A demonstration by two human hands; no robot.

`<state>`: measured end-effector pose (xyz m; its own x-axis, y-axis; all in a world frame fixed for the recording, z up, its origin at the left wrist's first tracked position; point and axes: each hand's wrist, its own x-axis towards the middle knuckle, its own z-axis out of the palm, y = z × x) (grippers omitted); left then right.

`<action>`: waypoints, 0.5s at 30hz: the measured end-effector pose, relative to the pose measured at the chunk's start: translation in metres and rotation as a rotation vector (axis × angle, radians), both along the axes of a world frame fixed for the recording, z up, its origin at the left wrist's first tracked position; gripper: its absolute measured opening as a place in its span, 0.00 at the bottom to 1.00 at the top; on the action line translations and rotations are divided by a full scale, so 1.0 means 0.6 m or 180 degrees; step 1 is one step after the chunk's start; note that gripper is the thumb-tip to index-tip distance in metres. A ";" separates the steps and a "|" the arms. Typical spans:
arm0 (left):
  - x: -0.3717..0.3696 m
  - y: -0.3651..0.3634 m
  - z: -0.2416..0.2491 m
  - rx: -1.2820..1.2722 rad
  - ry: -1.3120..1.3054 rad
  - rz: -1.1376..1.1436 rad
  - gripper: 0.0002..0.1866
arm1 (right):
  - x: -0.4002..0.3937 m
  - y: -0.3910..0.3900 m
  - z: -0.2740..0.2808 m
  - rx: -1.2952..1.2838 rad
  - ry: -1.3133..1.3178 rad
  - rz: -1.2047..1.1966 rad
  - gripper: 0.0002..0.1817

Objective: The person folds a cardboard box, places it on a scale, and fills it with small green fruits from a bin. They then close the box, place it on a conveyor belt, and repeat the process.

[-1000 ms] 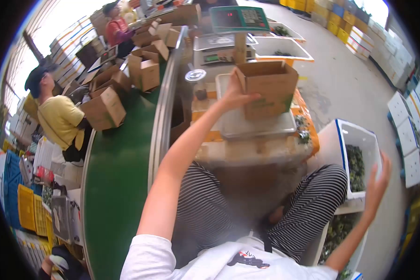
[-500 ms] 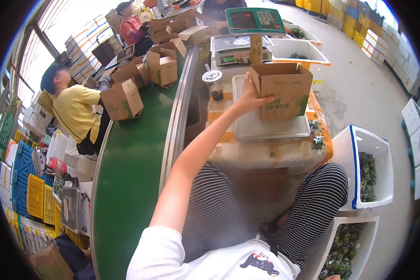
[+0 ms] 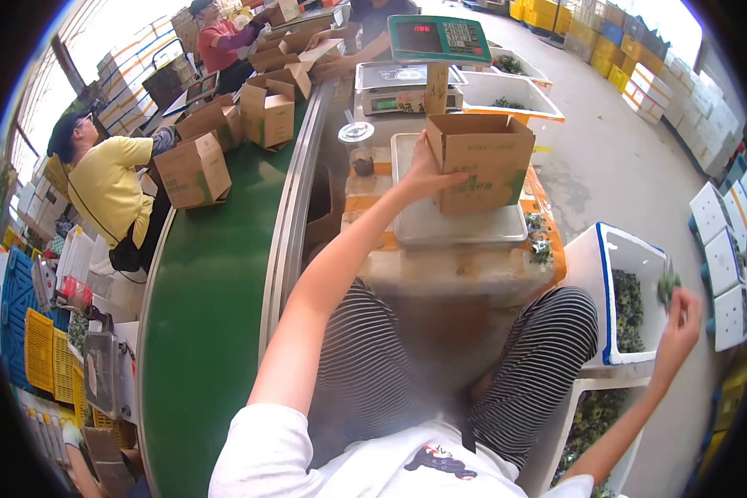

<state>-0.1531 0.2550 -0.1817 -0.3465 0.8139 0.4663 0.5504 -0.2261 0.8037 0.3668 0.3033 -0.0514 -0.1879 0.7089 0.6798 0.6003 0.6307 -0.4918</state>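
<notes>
An open cardboard box (image 3: pixel 485 170) with green print stands upright on the pale tray of a weighing scale (image 3: pixel 461 232). My left hand (image 3: pixel 427 174) grips its left side, thumb across the front and fingers behind the left edge. Out to the right, my right hand (image 3: pixel 679 328) pinches a small green packet (image 3: pixel 669 286), blurred by motion, above the edge of a white foam box (image 3: pixel 681 257). That foam box holds many dark green pieces, as does a second foam box (image 3: pixel 577 415) below it, partly behind my right forearm.
On my left runs a green conveyor belt (image 3: pixel 212 332) with several open cardboard boxes. A co-worker in yellow (image 3: pixel 112 178) sits beyond it. A green scale display (image 3: pixel 440 39), a lidded plastic cup (image 3: pixel 359 149) and small clear packets (image 3: pixel 539 241) are around the tray.
My right hand has come up into view at the right with the green packet. My left hand keeps its hold on the box. The scale display now shows different red digits.
</notes>
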 end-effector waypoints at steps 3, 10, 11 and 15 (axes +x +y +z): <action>-0.002 0.003 -0.026 0.0029 0.0269 0.0244 0.70 | -0.196 0.032 0.053 0.0815 0.0376 0.0595 0.07; -0.016 0.046 -0.088 -0.0652 0.0138 0.0202 0.71 | -0.542 0.274 -0.058 0.0432 -0.0444 0.2457 0.11; -0.015 0.027 -0.065 -0.0547 -0.0136 0.0312 0.71 | -0.592 0.373 -0.092 0.0737 -0.0557 0.2687 0.11; 0.057 -0.028 0.033 -0.0366 -0.2073 0.0567 0.72 | -0.631 0.352 -0.013 -0.0987 -0.3412 0.2786 0.22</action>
